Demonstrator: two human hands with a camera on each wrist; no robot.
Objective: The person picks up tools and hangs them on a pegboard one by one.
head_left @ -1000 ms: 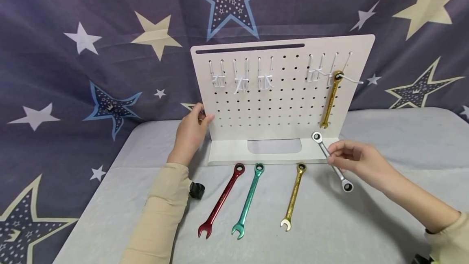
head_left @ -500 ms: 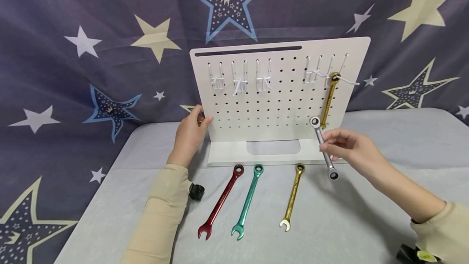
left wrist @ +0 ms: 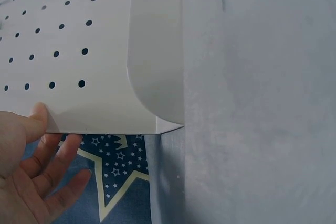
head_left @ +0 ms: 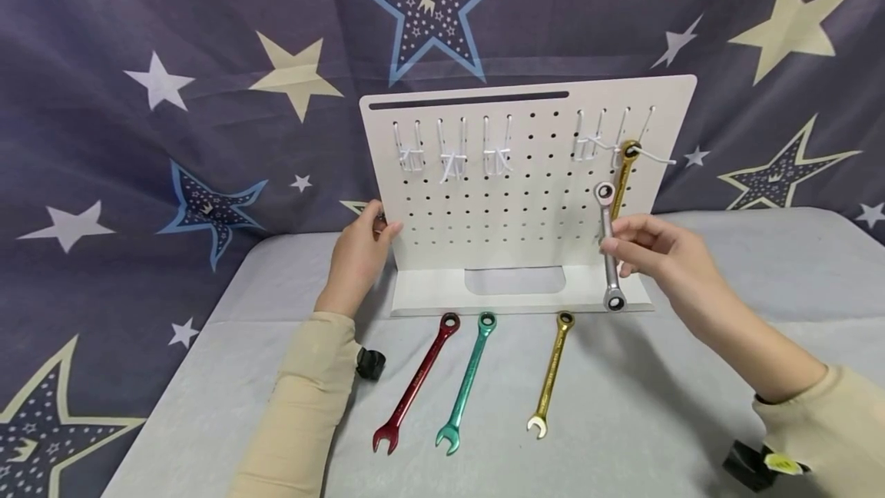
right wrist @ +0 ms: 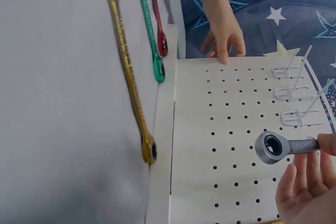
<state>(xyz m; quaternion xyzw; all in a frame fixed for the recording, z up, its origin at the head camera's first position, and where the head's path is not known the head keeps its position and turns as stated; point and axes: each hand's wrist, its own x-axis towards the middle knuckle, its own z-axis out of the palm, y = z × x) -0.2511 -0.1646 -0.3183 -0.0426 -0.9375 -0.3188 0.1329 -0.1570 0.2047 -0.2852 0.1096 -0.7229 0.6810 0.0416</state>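
Observation:
My left hand (head_left: 358,261) holds the left edge of a white pegboard (head_left: 449,253), with the thumb on its front face and the other fingers behind, as the left wrist view shows. In my right hand (head_left: 674,263) a silver double-ended ratchet wrench (head_left: 611,273) is pinched between thumb and fingers. It stands nearly upright in front of the board's right side, one ring end up, the other down. Behind it a gold combination wrench (head_left: 625,175) hangs by its ring from a white hook (head_left: 655,156); its lower part is hidden by the silver wrench and my hand.
On the grey cloth before the board lie a red wrench (head_left: 418,384), a green wrench (head_left: 467,384) and another gold wrench (head_left: 550,379), rings toward the board. Several more white hooks (head_left: 496,160) stick out from the board. A star-patterned curtain (head_left: 207,98) hangs behind.
My right hand has raised the silver wrench up and slightly left toward the board, turning it more upright. The left hand keeps its hold on the board edge.

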